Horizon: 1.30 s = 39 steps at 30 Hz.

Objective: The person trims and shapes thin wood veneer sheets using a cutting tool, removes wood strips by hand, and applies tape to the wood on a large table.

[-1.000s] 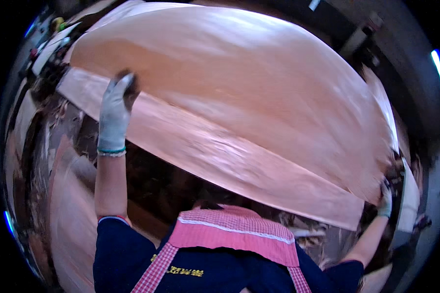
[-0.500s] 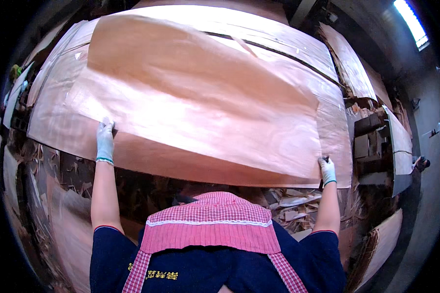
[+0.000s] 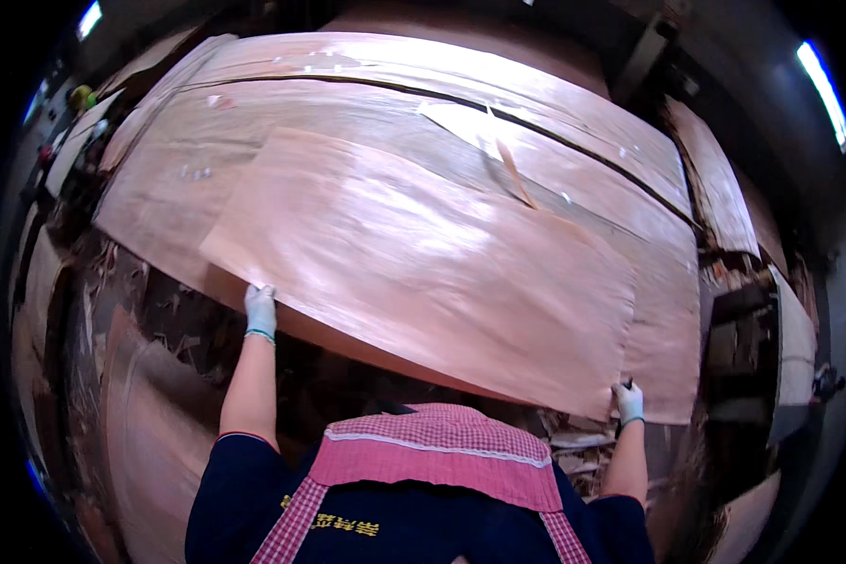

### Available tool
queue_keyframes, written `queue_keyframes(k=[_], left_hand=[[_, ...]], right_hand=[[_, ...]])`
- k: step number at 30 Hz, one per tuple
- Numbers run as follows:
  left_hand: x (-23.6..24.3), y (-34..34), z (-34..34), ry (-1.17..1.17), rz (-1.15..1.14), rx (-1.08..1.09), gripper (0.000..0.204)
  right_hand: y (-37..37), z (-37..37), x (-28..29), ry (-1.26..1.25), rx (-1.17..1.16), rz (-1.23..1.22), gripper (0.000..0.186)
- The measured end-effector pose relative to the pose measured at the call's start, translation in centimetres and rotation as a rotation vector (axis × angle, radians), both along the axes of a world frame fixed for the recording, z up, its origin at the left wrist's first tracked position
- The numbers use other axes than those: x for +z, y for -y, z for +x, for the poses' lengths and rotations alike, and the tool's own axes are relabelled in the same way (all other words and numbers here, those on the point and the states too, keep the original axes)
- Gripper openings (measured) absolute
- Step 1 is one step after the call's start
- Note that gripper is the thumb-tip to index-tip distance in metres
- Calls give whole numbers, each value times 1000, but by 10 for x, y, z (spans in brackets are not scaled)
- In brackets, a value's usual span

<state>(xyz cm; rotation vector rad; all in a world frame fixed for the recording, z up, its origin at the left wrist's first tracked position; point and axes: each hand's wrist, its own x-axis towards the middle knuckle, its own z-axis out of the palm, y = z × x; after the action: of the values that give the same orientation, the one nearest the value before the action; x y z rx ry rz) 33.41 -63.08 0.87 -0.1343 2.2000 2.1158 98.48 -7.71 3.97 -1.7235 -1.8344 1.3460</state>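
A thin, reddish wood veneer sheet (image 3: 423, 254) lies over a larger pile of veneer (image 3: 150, 202), its near edge lifted a little. My left hand (image 3: 260, 308), in a white glove with a teal cuff, is closed on that near edge toward the left. At the sheet's near right corner my right hand (image 3: 629, 401), gloved the same way, pinches the edge. A small dark object shows at the right hand's fingers; its kind I cannot make out. A narrow torn veneer strip (image 3: 515, 174) lies just beyond the sheet, beside a pale, bright patch.
A long dark gap crosses the far part of the pile. Veneer scraps (image 3: 583, 451) litter the floor below the near edge. More veneer stacks stand at the right (image 3: 714, 179) and lower left (image 3: 150, 423). Other people are at the far left and far right.
The veneer sheet, wavy and with its far part raised before, now lies flatter on the pile. Both my hands have come nearer, still holding its near edge, and the view has turned slightly.
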Motion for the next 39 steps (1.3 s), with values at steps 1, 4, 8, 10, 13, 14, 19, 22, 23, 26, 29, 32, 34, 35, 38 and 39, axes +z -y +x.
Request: queue_keyframes(k=[1,4,8,10,13,14,19,22,23,26,29,32,34,35,38,39], left_hand=[[-2,0,3,8,-29,-12,25],[2,4,8,105,-132,54,30],[7,-8,8,-46,-720,420,50],[12,-34,5,-258,-914,304,37],[13,-114,3,-204,-30,-111,31],[13,-141,1,-481,-354,-258,39],[2,-198,-56,-620,-1310,-596,58],[-6,-149,-171,-391,-1434,-465,64],[-12,-129,-206,-412,-1535,-406,62],[-15,-78,-306,-495,-1581,-262,53],[-12,-55,-349,-620,-1254,-369,47],[-13,-50,-357,-660,-1138,-307,44],[-20,-50,-360,-668,-1138,-271,47],[-25,-50,-361,-657,-1141,-281,47],[-42,-48,-371,-674,-1328,-311,56],[-45,-46,-373,-665,-1326,-334,56]], right_hand=[[-6,5,-4,15,16,37,10],[-27,10,-11,151,65,142,16],[-37,-49,2,222,40,452,22],[-25,-119,15,-90,6,320,27],[31,-247,24,-13,624,329,22],[58,-285,22,-9,787,342,22],[168,-373,11,40,920,523,22],[181,-382,34,274,865,489,26],[183,-390,43,451,799,477,28],[202,-465,65,652,844,534,24],[251,-599,64,568,1020,632,26],[317,-753,42,222,1137,762,33],[357,-852,27,325,1212,587,40],[373,-891,22,198,1215,608,38],[405,-986,11,271,1143,530,30],[410,-998,13,288,1107,527,27]])
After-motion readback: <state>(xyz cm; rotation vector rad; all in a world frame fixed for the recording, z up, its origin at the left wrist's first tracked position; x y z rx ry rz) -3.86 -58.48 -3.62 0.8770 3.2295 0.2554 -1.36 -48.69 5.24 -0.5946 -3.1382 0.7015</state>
